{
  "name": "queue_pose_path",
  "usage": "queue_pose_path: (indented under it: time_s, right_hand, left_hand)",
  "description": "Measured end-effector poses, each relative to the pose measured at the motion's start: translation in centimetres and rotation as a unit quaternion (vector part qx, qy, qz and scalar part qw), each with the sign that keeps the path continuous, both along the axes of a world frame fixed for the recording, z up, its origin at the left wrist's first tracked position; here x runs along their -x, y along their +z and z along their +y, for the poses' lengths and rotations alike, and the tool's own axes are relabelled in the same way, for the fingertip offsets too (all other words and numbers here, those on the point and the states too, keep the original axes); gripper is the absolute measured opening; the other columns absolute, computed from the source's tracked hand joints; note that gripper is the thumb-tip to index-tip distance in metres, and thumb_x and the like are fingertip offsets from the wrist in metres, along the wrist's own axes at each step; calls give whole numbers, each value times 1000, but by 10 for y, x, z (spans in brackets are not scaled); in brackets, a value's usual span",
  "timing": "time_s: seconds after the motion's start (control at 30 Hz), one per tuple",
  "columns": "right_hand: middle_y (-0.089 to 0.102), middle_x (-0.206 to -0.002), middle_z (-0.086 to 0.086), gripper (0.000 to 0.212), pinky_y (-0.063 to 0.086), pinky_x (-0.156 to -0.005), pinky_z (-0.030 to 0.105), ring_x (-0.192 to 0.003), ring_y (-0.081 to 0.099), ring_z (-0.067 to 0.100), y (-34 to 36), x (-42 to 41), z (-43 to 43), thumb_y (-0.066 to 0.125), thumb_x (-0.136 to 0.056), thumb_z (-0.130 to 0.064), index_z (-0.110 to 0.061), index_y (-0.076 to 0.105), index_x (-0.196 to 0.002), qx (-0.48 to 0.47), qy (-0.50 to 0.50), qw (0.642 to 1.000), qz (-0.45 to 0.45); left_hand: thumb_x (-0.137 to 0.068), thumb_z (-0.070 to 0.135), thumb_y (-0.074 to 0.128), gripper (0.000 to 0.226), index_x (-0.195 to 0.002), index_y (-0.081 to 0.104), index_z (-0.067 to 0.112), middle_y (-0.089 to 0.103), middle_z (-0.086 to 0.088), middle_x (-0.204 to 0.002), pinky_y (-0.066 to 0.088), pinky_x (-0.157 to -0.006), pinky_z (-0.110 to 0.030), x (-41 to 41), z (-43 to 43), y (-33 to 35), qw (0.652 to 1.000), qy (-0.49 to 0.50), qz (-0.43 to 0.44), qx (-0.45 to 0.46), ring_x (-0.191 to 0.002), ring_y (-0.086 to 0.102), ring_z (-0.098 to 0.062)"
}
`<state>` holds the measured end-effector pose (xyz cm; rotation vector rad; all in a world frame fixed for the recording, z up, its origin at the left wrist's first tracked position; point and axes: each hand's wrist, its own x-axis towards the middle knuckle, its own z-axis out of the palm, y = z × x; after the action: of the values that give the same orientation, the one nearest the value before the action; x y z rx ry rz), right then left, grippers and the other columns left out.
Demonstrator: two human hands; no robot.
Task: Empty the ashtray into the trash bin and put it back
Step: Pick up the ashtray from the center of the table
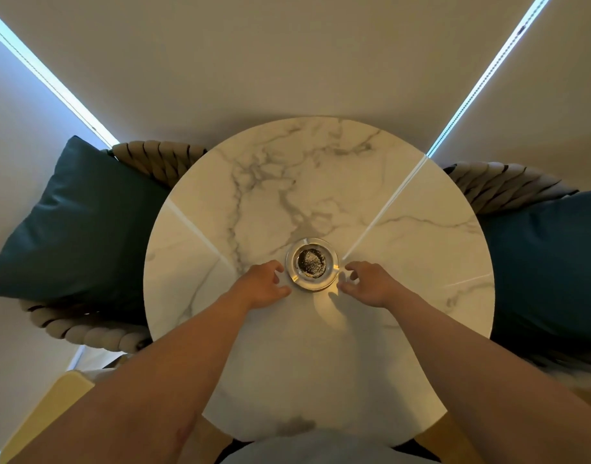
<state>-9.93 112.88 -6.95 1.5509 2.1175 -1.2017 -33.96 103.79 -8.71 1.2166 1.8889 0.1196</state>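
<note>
On the round marble counter (320,182), a little nearer than its middle, sits 1 clear glass ashtray (311,264) with a dark heap of ash in its bowl. It is upright and flat on the stone, and being round it has no long axis to line up with; only the small notches in its rim break the circle. The 2 bare hands come at it from the near side, 1 to each flank. The left hand (265,284) lies just left of the rim, its fingers (276,266) spread and curled, holding nothing. The right hand (364,283) lies just right of the rim, its fingers (350,266) likewise loose and empty. Whether any fingertip already touches the glass I cannot tell; both look to be at the edge, with at most a thin gap. So the ashtray lies between the 2 hands and slightly ahead of them, and neither hand is clearly nearer. In my judgement the step in hand is the first pick-up, and the task is barely begun: the ash is still in the bowl, and no trash bin shows in this view. The coming move would seem to call for closing inward from both sides and lifting level, since a tilt could spill ash on the stone. Beside the counter stand 2 woven chairs, the left chair (160,159) and the right chair (498,185), with 2 teal cushions, 1 at left (76,219) and 1 at right (548,262).
</note>
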Motion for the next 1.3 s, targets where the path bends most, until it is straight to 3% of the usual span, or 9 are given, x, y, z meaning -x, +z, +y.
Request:
queue_pose_path:
  time_s: [0.17, 0.33, 0.5, 0.57, 0.83, 1.3]
  right_hand:
    - [63, -128, 14, 72, 44, -93, 34, -119, 58, 31, -4, 5, 17, 72, -85, -40, -7, 44, -143, 7, -4, 1000, 15]
    - [65, -114, 14, 72, 49, -94, 45, -107, 60, 33, -12, 15, 25, 80, -78, -32, -3, 46, -134, 10, -5, 999, 38]
    - [65, -112, 14, 82, 50, -90, 43, -104, 60, 33, -17, 22, 25, 88, -68, -27, -9, 42, -134, 4, 19, 998, 59]
    - [64, -117, 14, 90, 49, -91, 42, -108, 60, 33, -19, 24, 26, 89, -67, -26, -11, 37, -139, 9, 25, 998, 63]
    - [60, -131, 14, 115, 49, -97, 41, -118, 58, 31, -24, 33, 27, 89, -67, -23, -14, 14, -154, 21, 39, 998, 51]
    - [60, -128, 15, 119, 51, -93, 45, -115, 59, 33, -29, 43, 25, 89, -67, -25, -15, 10, -155, 8, 61, 997, 36]
  left_hand:
    - [-72, 42, 79, 81, -140, 38, 23, 58, -2, -117, 48, -89, -35, -1, 16, -2, 1000, -3, 10, -6, -95, 58, -19]
    - [-63, 38, 86, 102, -145, 27, 25, 54, -1, -118, 46, -86, -32, 3, 30, -8, 999, -22, 19, -15, -95, 52, -16]
    - [-55, 35, 89, 116, -147, 19, 30, 50, 1, -118, 54, -80, -41, 4, 38, -12, 999, -42, 14, -8, -100, 58, -22]
    - [-51, 36, 90, 120, -146, 17, 33, 51, 1, -116, 53, -85, -44, 3, 41, -13, 998, -52, 21, -5, -104, 57, -22]
    - [-41, 36, 88, 116, -130, 14, 50, 50, 8, -106, 52, -81, -41, -1, 46, -13, 997, -78, 23, -3, -101, 60, -21]
    - [-49, 36, 86, 110, -135, 18, 44, 61, 0, -119, 51, -86, -47, -4, 53, -7, 996, -87, 35, -7, -107, 60, -27]
